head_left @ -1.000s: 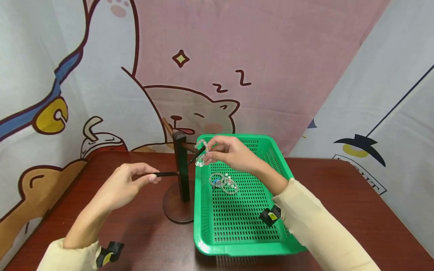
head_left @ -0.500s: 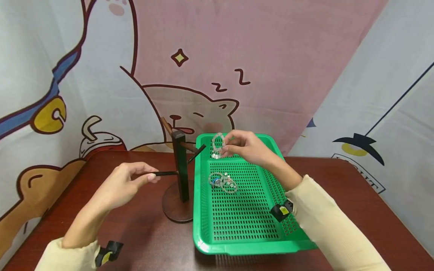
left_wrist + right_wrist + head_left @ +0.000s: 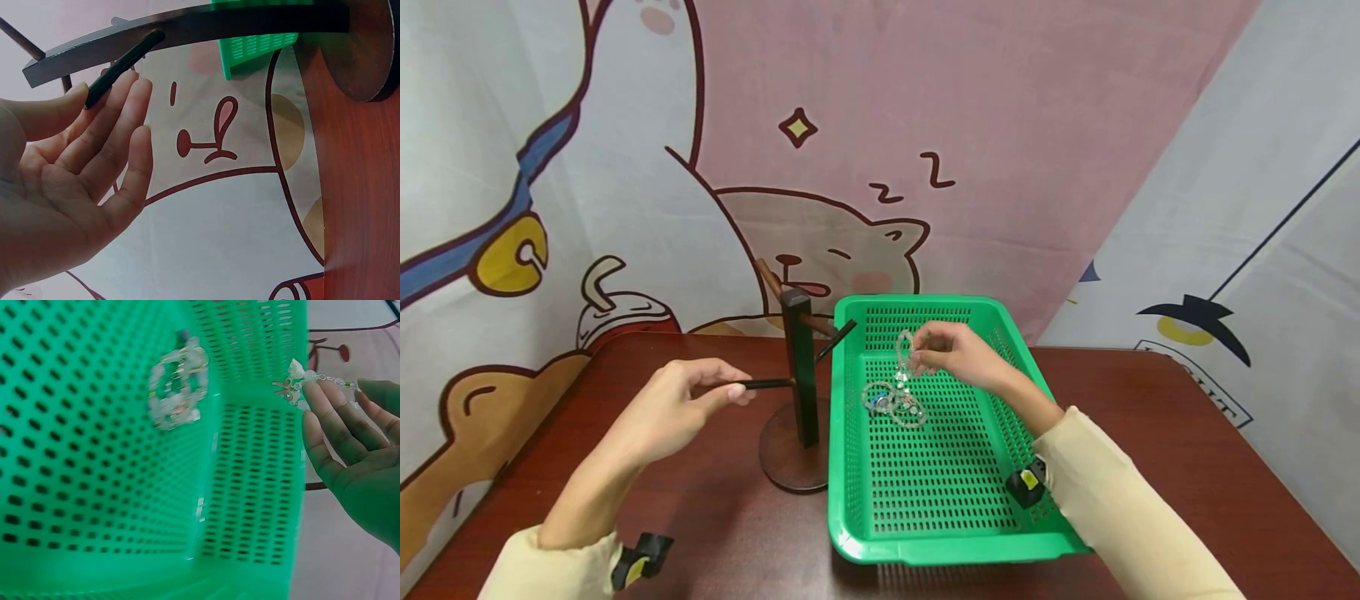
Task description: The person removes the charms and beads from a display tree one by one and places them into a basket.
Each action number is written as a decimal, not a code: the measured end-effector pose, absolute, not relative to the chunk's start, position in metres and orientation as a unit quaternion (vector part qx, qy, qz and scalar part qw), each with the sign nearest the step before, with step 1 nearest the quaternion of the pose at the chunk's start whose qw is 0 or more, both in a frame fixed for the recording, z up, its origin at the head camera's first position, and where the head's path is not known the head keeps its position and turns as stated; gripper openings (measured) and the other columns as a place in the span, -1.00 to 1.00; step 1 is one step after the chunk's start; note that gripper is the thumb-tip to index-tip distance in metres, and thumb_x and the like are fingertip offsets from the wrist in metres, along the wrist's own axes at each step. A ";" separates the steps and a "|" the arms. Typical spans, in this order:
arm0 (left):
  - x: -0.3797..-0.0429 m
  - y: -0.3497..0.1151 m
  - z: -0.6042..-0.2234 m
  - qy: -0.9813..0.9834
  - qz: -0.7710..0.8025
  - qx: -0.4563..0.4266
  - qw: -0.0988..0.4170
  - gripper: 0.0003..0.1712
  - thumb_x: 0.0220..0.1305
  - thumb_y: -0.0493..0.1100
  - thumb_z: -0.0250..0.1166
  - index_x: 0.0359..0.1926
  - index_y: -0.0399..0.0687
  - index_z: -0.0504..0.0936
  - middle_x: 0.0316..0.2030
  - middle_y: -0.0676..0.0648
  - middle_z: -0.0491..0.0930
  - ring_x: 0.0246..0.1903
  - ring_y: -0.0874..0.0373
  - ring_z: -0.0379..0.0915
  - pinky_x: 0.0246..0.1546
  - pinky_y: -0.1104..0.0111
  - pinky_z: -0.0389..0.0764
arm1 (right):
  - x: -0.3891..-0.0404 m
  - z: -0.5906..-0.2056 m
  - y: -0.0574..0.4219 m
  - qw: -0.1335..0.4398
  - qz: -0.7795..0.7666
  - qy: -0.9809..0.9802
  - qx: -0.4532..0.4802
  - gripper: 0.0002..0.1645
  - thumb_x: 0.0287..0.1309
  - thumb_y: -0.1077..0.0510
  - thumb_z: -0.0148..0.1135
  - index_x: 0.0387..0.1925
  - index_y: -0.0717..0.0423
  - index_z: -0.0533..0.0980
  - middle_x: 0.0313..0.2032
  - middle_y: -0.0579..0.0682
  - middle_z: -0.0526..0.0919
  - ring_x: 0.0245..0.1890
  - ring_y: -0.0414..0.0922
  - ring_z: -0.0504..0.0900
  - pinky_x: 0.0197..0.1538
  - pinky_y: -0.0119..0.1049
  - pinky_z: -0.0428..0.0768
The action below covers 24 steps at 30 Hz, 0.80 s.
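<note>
In the head view my left hand [image 3: 666, 412] pinches a dark peg [image 3: 771, 384] of a wooden rack stand [image 3: 803, 367] between thumb and fingers. The left wrist view shows the thumb against the end of this peg [image 3: 128, 65], the other fingers loosely extended. My right hand [image 3: 958, 354] holds a clear beaded bracelet [image 3: 903, 343] by its side, low over the far part of a green basket [image 3: 940, 550]. Its charms, one shaped like a pinkish bow [image 3: 286, 389], dangle below the fingers. Several similar beaded bracelets [image 3: 910, 414] lie together on the basket floor.
The stand's round base [image 3: 786, 462] rests on the brown table [image 3: 715, 517], close to the basket's left side. Another peg [image 3: 837, 340] juts toward the basket's left rim. A printed cartoon curtain [image 3: 1000, 125] hangs behind the table.
My right hand has drawn the bracelet away from the stand's right-hand peg, rightward and then down over the basket. The left hand keeps its pinch on the peg.
</note>
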State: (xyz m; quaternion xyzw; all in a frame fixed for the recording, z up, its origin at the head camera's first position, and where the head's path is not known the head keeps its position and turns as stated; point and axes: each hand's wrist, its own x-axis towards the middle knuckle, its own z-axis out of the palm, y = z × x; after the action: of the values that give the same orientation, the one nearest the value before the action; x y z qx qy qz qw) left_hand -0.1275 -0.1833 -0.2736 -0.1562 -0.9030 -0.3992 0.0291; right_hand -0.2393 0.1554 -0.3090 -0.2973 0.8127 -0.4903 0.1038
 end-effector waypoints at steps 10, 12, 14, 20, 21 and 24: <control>-0.127 -0.183 -0.274 -0.902 -0.402 -0.158 0.030 -0.84 0.25 -0.26 0.17 -0.19 -0.17 0.63 -0.39 0.05 0.64 -0.29 0.15 0.55 -0.29 0.24 0.47 | -0.245 -0.334 0.160 0.144 -0.461 0.836 -0.261 -0.87 0.22 0.28 0.07 -0.22 0.25 0.49 -0.38 0.25 0.61 -0.39 0.16 0.59 -0.30 0.02 0.54; -0.127 -0.182 -0.274 -0.901 -0.403 -0.158 0.030 -0.84 0.25 -0.26 0.17 -0.20 -0.17 0.63 -0.39 0.05 0.64 -0.29 0.16 0.55 -0.28 0.24 0.48 | -0.245 -0.335 0.161 0.147 -0.460 0.837 -0.257 -0.85 0.22 0.27 0.08 -0.19 0.26 0.49 -0.39 0.20 0.62 -0.39 0.14 0.59 -0.30 0.05 0.53; -0.127 -0.182 -0.273 -0.900 -0.406 -0.157 0.030 -0.84 0.26 -0.26 0.17 -0.19 -0.17 0.63 -0.39 0.05 0.65 -0.29 0.16 0.55 -0.27 0.23 0.48 | -0.245 -0.334 0.161 0.148 -0.461 0.837 -0.255 -0.82 0.23 0.25 0.08 -0.15 0.26 0.48 -0.41 0.13 0.62 -0.41 0.08 0.60 -0.31 0.00 0.54; -0.127 -0.181 -0.275 -0.899 -0.408 -0.154 0.032 -0.85 0.25 -0.27 0.16 -0.20 -0.19 0.63 -0.40 0.05 0.65 -0.30 0.17 0.55 -0.30 0.27 0.49 | -0.247 -0.316 0.165 0.139 -0.468 0.837 -0.247 -0.77 0.26 0.20 0.07 -0.11 0.24 0.47 -0.42 0.06 0.64 -0.42 -0.02 0.61 -0.31 -0.13 0.56; -0.127 -0.181 -0.275 -0.899 -0.409 -0.154 0.033 -0.85 0.25 -0.27 0.16 -0.21 -0.19 0.63 -0.40 0.05 0.65 -0.31 0.18 0.55 -0.30 0.27 0.49 | -0.247 -0.312 0.166 0.136 -0.469 0.838 -0.244 -0.77 0.26 0.18 0.07 -0.12 0.23 0.48 -0.42 0.07 0.64 -0.42 -0.01 0.61 -0.31 -0.13 0.56; -0.126 -0.182 -0.276 -0.898 -0.413 -0.150 0.031 -0.85 0.25 -0.28 0.16 -0.21 -0.19 0.63 -0.40 0.04 0.64 -0.32 0.20 0.55 -0.31 0.31 0.50 | -0.248 -0.299 0.169 0.128 -0.468 0.842 -0.237 -0.77 0.26 0.15 0.08 -0.13 0.21 0.50 -0.41 0.08 0.65 -0.40 -0.01 0.62 -0.30 -0.14 0.57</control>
State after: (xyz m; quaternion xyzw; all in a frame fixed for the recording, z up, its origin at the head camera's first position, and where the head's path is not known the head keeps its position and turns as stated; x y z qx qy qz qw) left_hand -0.1265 -0.1815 -0.2757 -0.1500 -0.8979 -0.4126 0.0314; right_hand -0.2482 0.1692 -0.2991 -0.2366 0.8416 -0.4683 0.1280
